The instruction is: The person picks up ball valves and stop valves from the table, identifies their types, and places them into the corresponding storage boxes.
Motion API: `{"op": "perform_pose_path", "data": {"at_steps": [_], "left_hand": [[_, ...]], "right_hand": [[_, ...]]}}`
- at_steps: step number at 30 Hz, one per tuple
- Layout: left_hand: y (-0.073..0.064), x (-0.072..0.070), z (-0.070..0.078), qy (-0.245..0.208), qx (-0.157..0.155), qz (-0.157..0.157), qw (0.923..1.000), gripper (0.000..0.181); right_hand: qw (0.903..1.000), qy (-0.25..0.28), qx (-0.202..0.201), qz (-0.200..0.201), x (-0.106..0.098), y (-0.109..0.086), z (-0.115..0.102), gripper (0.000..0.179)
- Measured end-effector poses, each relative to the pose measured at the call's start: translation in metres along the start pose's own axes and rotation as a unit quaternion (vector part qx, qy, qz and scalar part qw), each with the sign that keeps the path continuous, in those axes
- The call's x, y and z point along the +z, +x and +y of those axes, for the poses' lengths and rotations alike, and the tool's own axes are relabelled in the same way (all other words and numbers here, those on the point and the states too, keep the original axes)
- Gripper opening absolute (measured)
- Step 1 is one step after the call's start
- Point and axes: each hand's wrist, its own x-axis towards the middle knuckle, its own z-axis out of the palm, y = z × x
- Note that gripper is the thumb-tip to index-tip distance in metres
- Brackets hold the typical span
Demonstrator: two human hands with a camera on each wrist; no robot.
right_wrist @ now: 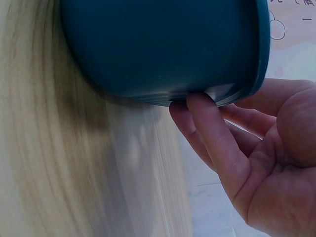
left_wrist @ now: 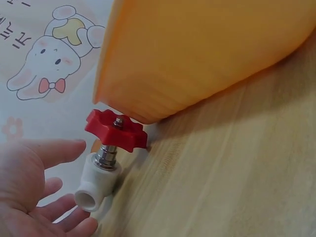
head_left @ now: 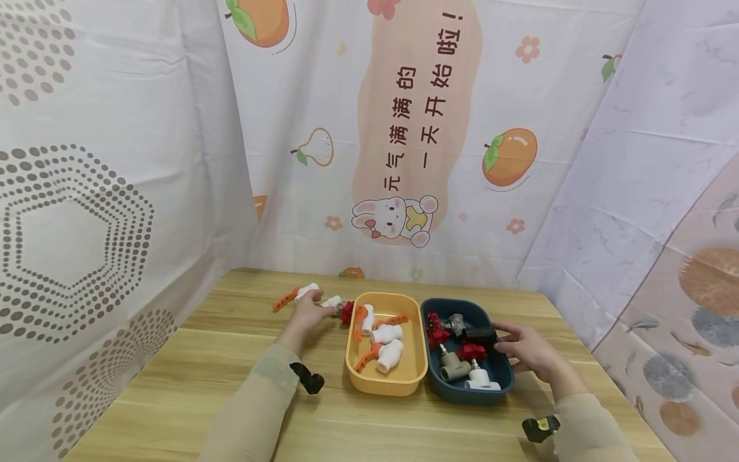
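Note:
In the left wrist view, my left hand [head_left: 306,316] is around a white valve [left_wrist: 96,182] with a red handwheel [left_wrist: 116,130]. Its thumb stands apart from the valve, and its fingertips are right at the pipe end. Beside that hand lies a white valve with an orange lever [head_left: 286,299]. My right hand [head_left: 530,348] holds the right side of the dark blue bin [right_wrist: 163,49], fingers against its outer wall and thumb at the rim. Inside that bin are several valves, among them a grey-brown one [head_left: 454,366] and a white one [head_left: 480,377].
A yellow bin [head_left: 387,386] stands left of the blue one, holding several white valves with orange levers [head_left: 390,355]. Both bins sit on a wooden table [head_left: 369,423]. Printed curtains [head_left: 312,212] hang behind and at the sides.

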Motion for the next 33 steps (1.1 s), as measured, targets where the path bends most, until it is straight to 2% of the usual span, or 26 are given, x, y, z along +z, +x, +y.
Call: {"op": "perform_pose_path", "data": {"at_steps": [13, 18, 21, 26, 33], "left_hand": [[0.003, 0.004, -0.007, 0.038, 0.013, 0.011, 0.9991, 0.062], [0.004, 0.005, -0.01, 0.09, 0.033, 0.017, 0.9953, 0.03], [0.005, 0.005, -0.011, 0.119, 0.043, 0.02, 0.9917, 0.02], [0.006, 0.007, -0.012, 0.137, 0.041, 0.028, 0.9894, 0.024], [0.009, 0.008, -0.013, 0.154, 0.052, 0.035, 0.9861, 0.019]], "right_hand": [[1.0, 0.007, 0.003, 0.0, 0.0, 0.0, 0.0, 0.063], [1.0, 0.008, 0.001, -0.001, 0.0, 0.001, 0.001, 0.063], [1.0, 0.009, 0.003, -0.001, 0.0, 0.002, 0.001, 0.063], [1.0, 0.008, 0.003, 0.001, 0.0, 0.002, 0.002, 0.062], [1.0, 0.003, 0.0, -0.002, -0.001, 0.002, 0.002, 0.062]]}}
